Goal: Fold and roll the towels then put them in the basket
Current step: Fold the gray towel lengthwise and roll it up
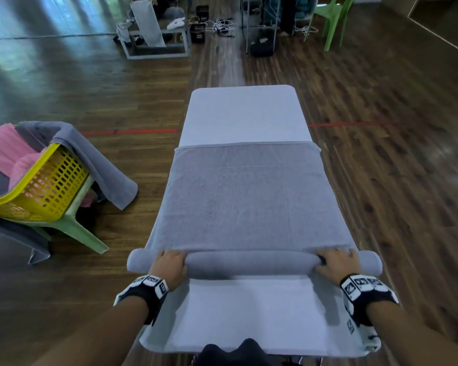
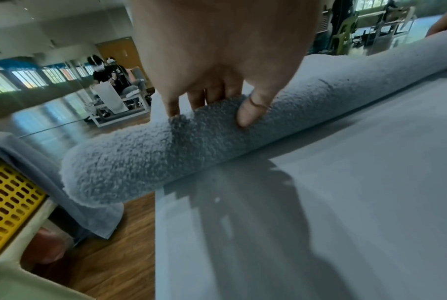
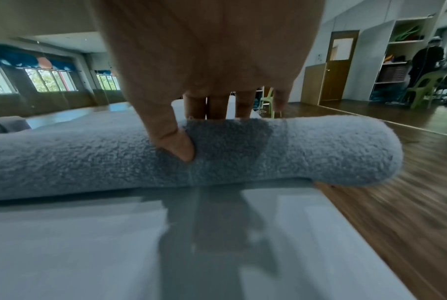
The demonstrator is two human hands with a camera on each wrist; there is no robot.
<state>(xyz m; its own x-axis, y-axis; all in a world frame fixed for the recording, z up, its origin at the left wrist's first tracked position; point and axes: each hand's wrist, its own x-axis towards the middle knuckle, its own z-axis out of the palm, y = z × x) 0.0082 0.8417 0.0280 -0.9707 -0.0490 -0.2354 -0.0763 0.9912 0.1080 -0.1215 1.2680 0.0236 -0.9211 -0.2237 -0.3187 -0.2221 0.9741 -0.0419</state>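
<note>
Both hands [image 1: 169, 265] apparently around towel roll [image 1: 251, 262]

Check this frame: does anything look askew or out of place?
One thing: a grey towel hangs over the yellow basket's rim, unrolled, trailing toward the floor. The roll under both hands looks even, its ends overhanging the table on both sides.

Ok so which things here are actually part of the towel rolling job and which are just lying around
Part of the job:
- grey towel, half rolled on the white table
- left hand and right hand, gripping the roll
- yellow basket holding pink towels

Just lying about:
- green chair
- grey bench
- cables
</note>
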